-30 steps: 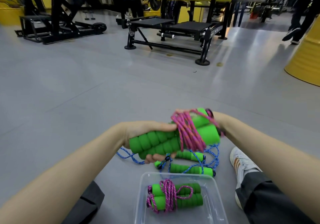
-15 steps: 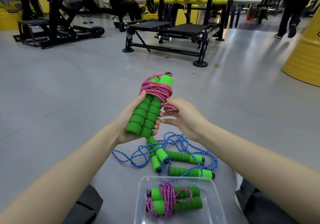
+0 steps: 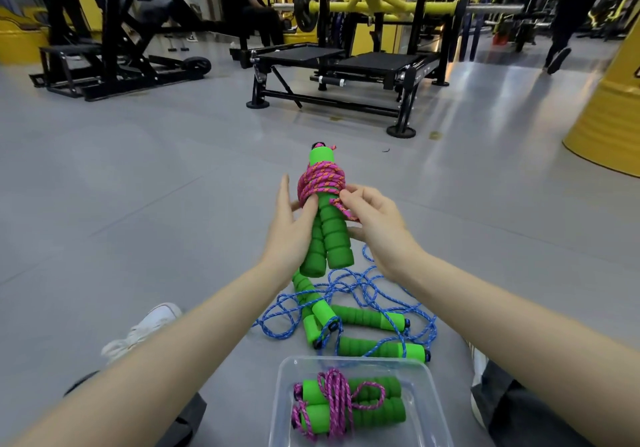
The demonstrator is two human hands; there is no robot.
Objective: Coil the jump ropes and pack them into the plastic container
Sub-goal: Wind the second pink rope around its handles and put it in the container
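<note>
the pink jump rope [image 3: 330,235] stands nearly upright in the air between both hands, above the floor [image 3: 156,211] and beyond the plastic container [image 3: 281,394]. its 2 green ribbed foam handles lie side by side, flat ends toward the camera, with the pink-and-orange cord [image 3: 320,180] wound in a tight band around their upper part. the left hand [image 3: 289,235] clamps the handles from the left, thumb pressed at the lower edge of the cord and fingers stretched straight up behind. the right hand [image 3: 377,225] pinches the loose cord end against the band, thumb tucked under the handles. a second pink rope [image 3: 367,408] lies coiled inside the clear container. blue ropes [image 3: 367,318] with green handles sprawl loose on the floor between the container and the hands.
</note>
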